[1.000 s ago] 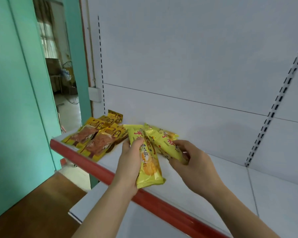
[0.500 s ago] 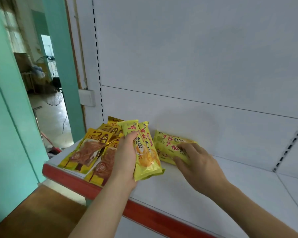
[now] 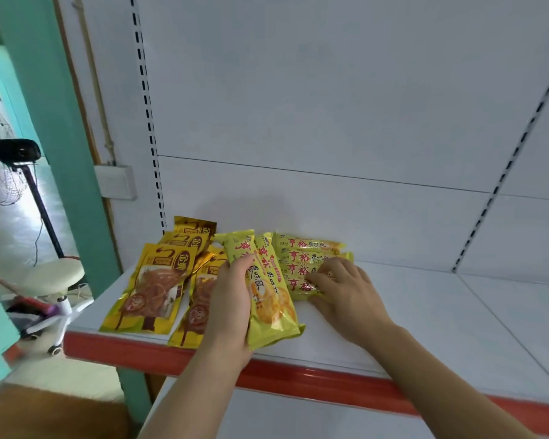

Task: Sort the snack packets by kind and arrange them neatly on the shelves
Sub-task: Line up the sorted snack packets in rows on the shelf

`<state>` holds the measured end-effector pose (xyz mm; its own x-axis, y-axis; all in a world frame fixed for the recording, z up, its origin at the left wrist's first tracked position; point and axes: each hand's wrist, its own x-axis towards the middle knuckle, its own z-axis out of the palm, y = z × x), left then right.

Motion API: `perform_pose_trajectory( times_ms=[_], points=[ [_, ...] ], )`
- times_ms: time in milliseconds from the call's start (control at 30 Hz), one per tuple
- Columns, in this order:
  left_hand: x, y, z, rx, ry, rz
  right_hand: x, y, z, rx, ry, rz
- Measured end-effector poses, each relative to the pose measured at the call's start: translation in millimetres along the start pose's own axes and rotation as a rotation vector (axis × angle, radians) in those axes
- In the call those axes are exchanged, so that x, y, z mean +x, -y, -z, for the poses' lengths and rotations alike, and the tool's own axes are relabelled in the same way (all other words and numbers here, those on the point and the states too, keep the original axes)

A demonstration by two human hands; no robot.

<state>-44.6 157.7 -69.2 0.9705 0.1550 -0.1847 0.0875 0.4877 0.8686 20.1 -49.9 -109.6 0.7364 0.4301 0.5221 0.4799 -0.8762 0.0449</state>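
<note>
Head view puts both of my hands on the white shelf point(image 3: 409, 312), working the yellow packets. My left hand point(image 3: 227, 299) is wrapped around a pair of long yellow biscuit packets point(image 3: 267, 289), thumb over the top face and fingers hidden underneath, holding them lengthwise so the far ends point at the back panel and the near ends sit close to the red shelf edge point(image 3: 298, 373). My right hand point(image 3: 343, 291) lies flat and fairly spread, fingertips point(image 3: 314, 277) pressing on a stack of the same biscuit packets point(image 3: 308, 258) lying crosswise just beyond it; it pins them and does not grip.

To the outside of my left hand sits the other kind, the gold pouches with brown meat pictures point(image 3: 159, 280), overlapping one another, one partly under my left wrist.

I judge these biscuit packets to be light, with glossy film that slides easily against its neighbour, so a stack will skate if I push from one end only. The contents look brittle, so I would not squeeze the middle hard. Best hold, as I read it, is across the width near the middle, with the crimped ends left free. The gold pouches look flatter and floppier; I would lift those by an edge or slide them as a fan.
</note>
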Motion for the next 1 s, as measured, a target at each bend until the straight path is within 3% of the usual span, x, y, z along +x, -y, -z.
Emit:
perform_pose_trajectory(
  times_ms=[400,467,533,600,667,800,1000],
  points=[
    [-3,7,-15,0.031,0.046,-0.005,-8,1,4,-0.053,-0.02,-0.072],
    [-4,10,-19,0.029,0.034,-0.041,-9,5,12,0.094,-0.066,-0.148],
    [-3,15,-23,0.038,0.02,-0.056,-12,18,32,0.426,-0.103,-0.341],
    [-3,19,-27,0.033,0.018,-0.06,-12,35,49,0.739,-0.011,-0.479],
    [-4,23,-32,-0.027,0.027,-0.062,-15,45,54,0.855,0.094,-0.479],
    [-8,27,-41,-0.087,0.063,-0.059,-19,48,55,0.855,0.096,-0.522],
    [-7,32,-54,-0.081,0.077,-0.065,-19,33,56,0.633,0.076,-0.447]
  ],
)
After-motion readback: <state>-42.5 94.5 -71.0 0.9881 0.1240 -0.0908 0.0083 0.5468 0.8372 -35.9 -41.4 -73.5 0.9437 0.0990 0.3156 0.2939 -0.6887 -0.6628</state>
